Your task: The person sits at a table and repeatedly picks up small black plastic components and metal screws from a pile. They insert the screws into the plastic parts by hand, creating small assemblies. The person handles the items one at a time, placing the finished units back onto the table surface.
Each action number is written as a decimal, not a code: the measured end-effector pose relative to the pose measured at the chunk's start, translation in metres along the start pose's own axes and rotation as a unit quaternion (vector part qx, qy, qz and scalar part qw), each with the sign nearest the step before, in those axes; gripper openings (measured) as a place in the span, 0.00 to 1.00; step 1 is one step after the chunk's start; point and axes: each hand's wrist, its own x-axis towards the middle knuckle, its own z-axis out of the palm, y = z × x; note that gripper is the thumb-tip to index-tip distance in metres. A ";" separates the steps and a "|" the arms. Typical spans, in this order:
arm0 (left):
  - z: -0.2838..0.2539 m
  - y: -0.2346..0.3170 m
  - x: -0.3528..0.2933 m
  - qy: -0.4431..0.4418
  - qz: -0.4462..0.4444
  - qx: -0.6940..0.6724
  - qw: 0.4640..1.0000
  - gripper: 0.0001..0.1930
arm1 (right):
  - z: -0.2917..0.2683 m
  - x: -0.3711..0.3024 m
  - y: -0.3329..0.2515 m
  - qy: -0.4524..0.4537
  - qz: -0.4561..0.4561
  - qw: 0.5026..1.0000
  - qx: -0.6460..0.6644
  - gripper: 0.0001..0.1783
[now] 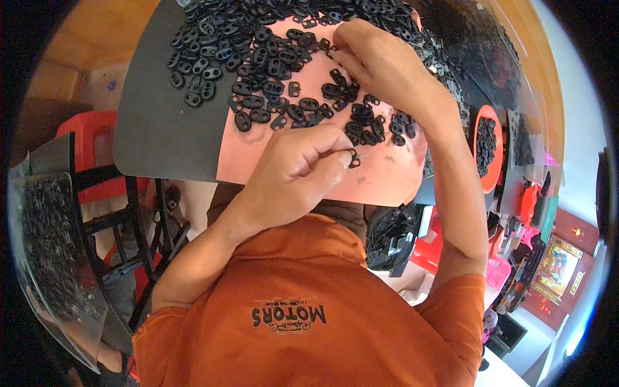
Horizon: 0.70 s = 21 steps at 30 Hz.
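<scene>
My left hand (293, 168) is closed near the front of the pink sheet (380, 184), thumb and forefinger pinching a small black cord lock part (354, 159) with holes in it. Farther off, my right hand (374, 58) reaches over the sheet, its fingers bent together at a small black piece (332, 51); whether they grip it is hard to make out. Between the hands lie loose black cord lock parts (340, 90). Oval two-holed cord locks (255, 102) are scattered on the sheet left of them.
A big heap of black cord locks (213, 32) covers the far side of the dark tabletop (161, 129). At the right stands an orange-rimmed tray (480, 138) of black parts. A red chair (97, 135) and a black metal frame (129, 206) are on the left.
</scene>
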 end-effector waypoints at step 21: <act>0.004 0.000 0.002 0.024 -0.003 -0.001 1.000 0.07 | -0.011 0.009 -0.019 -0.082 0.034 0.994 0.058 0.09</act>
